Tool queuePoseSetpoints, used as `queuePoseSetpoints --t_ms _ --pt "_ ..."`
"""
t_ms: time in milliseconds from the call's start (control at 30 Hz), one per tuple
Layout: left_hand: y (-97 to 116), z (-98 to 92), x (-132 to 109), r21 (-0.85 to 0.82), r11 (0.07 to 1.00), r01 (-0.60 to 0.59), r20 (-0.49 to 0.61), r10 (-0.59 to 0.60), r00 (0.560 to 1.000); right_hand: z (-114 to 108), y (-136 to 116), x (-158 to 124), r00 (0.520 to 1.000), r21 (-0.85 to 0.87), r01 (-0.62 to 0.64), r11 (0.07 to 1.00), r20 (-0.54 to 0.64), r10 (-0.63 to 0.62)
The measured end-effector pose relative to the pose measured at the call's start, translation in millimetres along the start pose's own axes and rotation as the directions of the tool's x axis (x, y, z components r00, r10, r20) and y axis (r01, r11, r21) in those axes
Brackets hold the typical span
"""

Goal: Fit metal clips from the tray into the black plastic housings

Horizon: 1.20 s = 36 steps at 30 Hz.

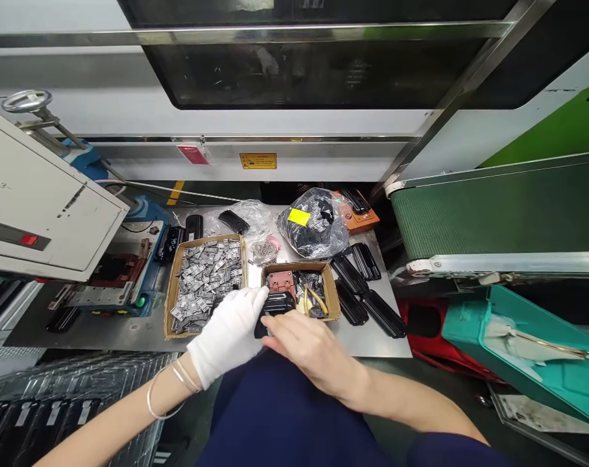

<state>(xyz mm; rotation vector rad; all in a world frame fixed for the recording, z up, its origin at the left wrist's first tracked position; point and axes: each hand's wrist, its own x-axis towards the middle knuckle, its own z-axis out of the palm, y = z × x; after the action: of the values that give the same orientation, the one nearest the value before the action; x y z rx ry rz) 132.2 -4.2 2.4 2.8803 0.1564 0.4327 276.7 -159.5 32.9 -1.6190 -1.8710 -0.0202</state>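
Note:
My left hand (231, 334), in a white glove, is wrapped round a black plastic part (276, 310) just above my lap. The fingers of my bare right hand (308, 347) are curled and pressing on the near edge of the same part. Both hands are at the near rim of the metal table (129, 331), in front of a small cardboard box (329, 287) that holds a brown block, dark pieces and yellow-handled pliers (314, 298).
A larger cardboard tray (174, 285) of small silver metal pieces sits to the left. Several long black parts (367, 298) lie right of the small box. A plastic bag (314, 224) with a yellow label stands behind. Green conveyor (493, 214) at right; teal bin (542, 350) below it.

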Motion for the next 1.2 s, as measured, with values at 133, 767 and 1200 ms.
queuePoseSetpoints --t_ms 133,767,1200 --pt "-7 14.1 -9 0.042 0.999 -0.016 -0.024 0.017 1.0 19 -12 3 0.994 -0.035 -0.107 0.994 0.028 0.108" --pt "-23 -1.1 0 0.282 0.959 -0.025 -0.01 0.029 1.0 63 20 -7 0.607 0.75 -0.636 0.184 0.338 0.719" --pt "-50 4.3 2 0.236 0.965 -0.114 -0.018 0.121 0.992 69 30 -1 0.614 0.716 -0.664 0.217 0.356 0.705"
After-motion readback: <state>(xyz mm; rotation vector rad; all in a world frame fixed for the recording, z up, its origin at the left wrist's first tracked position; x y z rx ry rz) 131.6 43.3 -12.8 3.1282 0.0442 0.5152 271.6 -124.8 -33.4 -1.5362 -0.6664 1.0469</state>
